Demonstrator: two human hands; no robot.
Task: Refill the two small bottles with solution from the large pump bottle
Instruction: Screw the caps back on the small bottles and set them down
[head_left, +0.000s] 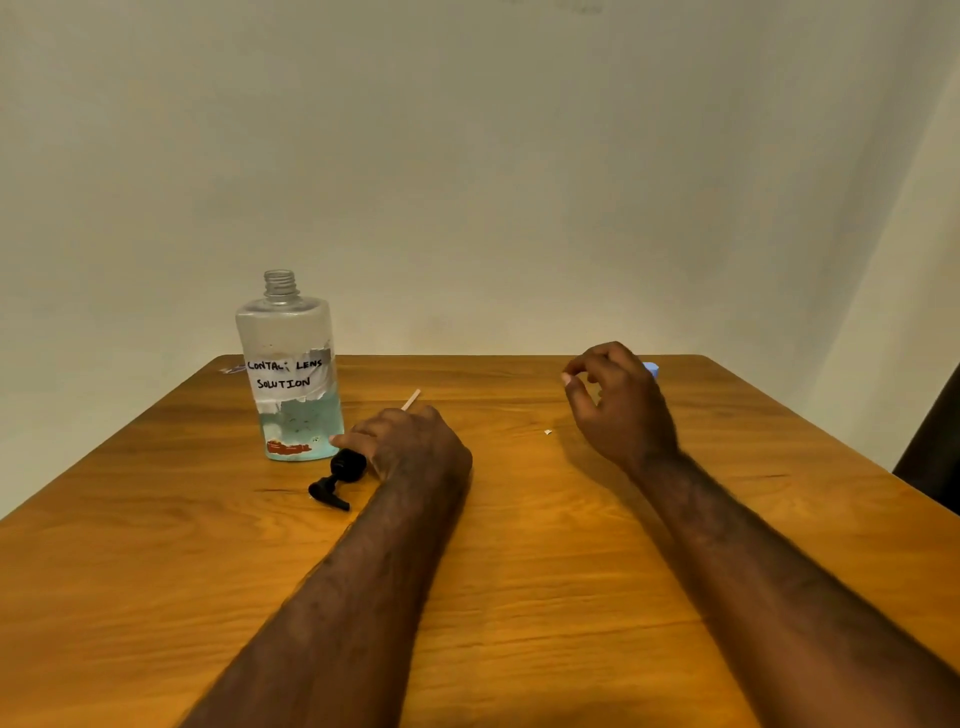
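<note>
Clear plastic is what the large bottle (291, 374) is made of. It stands upright toward the far left of the wooden table (519, 597), its threaded neck bare, with pale blue solution only in its lower part. From where I stand it looks light and a bit top-empty, with thin walls likely to give if squeezed. I'd take it round the middle, over the taped paper label (288, 375), where the grip should be less slick, and tip it slowly, since that wide mouth could gush. The black pump (337, 478) lies on its side just beside the bottle's base. The left hand (410, 441) is curled over its collar and seems to hold it, and the white tube tip pokes out past the knuckles. The right hand (618, 405) is raised off the table with its fingers loosely curled, and I can see nothing in it. A bit of something blue (652, 370) peeks out behind it. Whether that is one of the small bottles, I cannot tell.
</note>
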